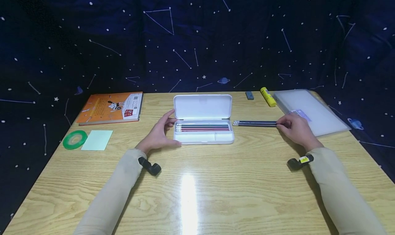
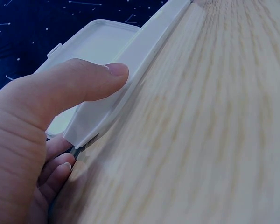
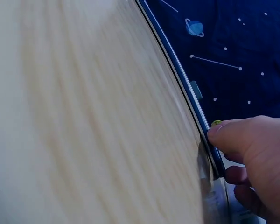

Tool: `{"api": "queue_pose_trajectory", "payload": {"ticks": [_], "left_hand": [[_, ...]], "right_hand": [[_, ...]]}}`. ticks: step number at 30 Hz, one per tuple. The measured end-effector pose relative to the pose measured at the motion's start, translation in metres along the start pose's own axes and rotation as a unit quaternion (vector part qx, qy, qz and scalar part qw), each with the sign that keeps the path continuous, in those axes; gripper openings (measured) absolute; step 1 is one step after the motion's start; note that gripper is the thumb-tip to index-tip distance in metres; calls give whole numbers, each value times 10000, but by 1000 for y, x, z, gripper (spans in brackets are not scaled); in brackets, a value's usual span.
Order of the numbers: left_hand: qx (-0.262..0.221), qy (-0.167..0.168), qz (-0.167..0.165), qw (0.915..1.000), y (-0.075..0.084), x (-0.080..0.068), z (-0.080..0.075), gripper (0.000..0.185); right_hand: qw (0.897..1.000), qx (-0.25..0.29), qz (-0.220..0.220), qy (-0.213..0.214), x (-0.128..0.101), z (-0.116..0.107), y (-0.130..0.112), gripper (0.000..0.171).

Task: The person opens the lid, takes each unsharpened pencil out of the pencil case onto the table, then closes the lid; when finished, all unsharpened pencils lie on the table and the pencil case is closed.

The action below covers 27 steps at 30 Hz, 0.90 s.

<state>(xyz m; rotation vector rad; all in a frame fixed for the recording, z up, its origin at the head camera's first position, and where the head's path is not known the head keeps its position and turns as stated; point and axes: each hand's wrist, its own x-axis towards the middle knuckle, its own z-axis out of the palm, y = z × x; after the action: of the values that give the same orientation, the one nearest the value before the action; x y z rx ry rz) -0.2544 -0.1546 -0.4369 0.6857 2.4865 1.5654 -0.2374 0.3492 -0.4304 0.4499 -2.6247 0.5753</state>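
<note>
An open white pencil case (image 1: pixel 226 137) lies mid-table with its lid (image 1: pixel 202 107) raised. Several coloured pencils (image 1: pixel 202 127) lie in its back tray. My left hand (image 1: pixel 169 130) holds the case's left end, thumb on the front wall and fingers curled behind. In the left wrist view the thumb (image 2: pixel 84 84) presses the white case wall (image 2: pixel 130 74). A few dark pencils (image 1: pixel 254 123) lie on the table just right of the case. My right hand (image 1: pixel 279 125) pinches their right ends. The right wrist view shows the thumb (image 3: pixel 238 135) on the dark pencils (image 3: pixel 177 70).
An orange book (image 1: pixel 111 107) lies at the back left, with a green tape roll (image 1: pixel 75 139) and a pale green note (image 1: pixel 97 140) in front of it. A yellow glue stick (image 1: pixel 267 96), a small blue-grey eraser (image 1: pixel 249 95) and a translucent folder (image 1: pixel 308 111) sit at the back right.
</note>
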Motion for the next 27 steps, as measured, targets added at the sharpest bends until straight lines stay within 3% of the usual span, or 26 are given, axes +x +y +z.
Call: {"api": "queue_pose_trajectory", "payload": {"ticks": [7, 15, 27], "left_hand": [[-78, -70, -84, 9999, 20, -6, -3, 119], [23, 19, -87, 10000, -5, 0, -1, 122], [-102, 16, 23, 9999, -7, 2, 0, 122]], "right_hand": [[9999, 95, 73, -112, 11, 6, -12, 5], [9989, 411, -64, -215, 27, 20, -36, 8], [9927, 1125, -151, -418, 43, 44, -77, 7]]}}
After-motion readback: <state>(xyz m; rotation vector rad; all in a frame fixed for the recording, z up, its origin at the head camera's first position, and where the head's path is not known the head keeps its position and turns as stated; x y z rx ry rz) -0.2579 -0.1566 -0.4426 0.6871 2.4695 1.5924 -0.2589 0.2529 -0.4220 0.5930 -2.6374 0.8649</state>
